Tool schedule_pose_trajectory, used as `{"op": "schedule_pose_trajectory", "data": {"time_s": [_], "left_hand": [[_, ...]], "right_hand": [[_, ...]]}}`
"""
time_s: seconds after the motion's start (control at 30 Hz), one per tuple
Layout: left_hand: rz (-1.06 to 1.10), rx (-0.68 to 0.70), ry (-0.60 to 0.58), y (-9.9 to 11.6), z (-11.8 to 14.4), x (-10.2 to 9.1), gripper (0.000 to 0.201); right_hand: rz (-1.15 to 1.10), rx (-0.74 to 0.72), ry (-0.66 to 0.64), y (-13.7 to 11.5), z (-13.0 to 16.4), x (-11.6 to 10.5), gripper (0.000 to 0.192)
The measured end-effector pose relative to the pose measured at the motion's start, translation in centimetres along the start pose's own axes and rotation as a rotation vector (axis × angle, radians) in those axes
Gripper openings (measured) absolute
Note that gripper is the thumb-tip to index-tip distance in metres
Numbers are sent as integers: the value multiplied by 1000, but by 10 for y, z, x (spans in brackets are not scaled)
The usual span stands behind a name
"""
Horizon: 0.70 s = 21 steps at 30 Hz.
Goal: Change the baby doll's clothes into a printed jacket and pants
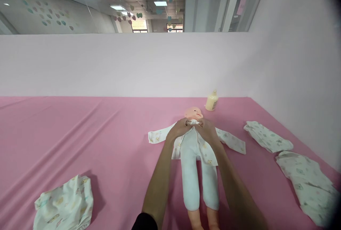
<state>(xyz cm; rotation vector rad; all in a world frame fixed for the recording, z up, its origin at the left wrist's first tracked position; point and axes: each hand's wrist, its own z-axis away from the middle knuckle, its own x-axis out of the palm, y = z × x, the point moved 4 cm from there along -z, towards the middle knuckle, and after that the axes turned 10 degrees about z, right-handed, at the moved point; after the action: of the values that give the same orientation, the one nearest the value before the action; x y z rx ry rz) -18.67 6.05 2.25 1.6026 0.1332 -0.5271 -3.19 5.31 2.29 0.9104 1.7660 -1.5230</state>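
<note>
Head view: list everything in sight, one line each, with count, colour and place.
baby doll: 1, peach skin, pale blue suit, lying face up at centre
printed jacket: 1, white, spread open under the doll
bottle: 1, cream, beyond the doll's head
folded garments: 2, white printed, at right
bundled cloth: 1, white printed, lower left
pink sheet: 1, covering the surface
left hand, right hand: 2 hands, at the doll's collar

A baby doll [194, 113] lies face up on a pink sheet, head away from the viewer, bare feet nearest. It wears pale blue trousers and an open printed white jacket [229, 140], sleeves spread sideways.
</note>
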Motion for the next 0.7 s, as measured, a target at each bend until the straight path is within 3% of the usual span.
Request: {"op": "schedule_pose_trajectory", "data": {"time_s": [0.13, 0.37, 0.5, 0.7], "left_hand": [[-201, -77, -93, 6, 18, -8, 16], [-511, -56, 87, 16, 22, -2, 5], [-545, -75, 245, 22, 25, -7, 11], [-409, 65, 265, 26, 21, -2, 17]], "right_hand": [[203, -27, -75, -8, 11, -2, 36], [485, -38, -154, -9, 20, -10, 19], [426, -38, -111, 1, 18, -22, 13], [73, -143, -140, 8, 5, -19, 31]]}}
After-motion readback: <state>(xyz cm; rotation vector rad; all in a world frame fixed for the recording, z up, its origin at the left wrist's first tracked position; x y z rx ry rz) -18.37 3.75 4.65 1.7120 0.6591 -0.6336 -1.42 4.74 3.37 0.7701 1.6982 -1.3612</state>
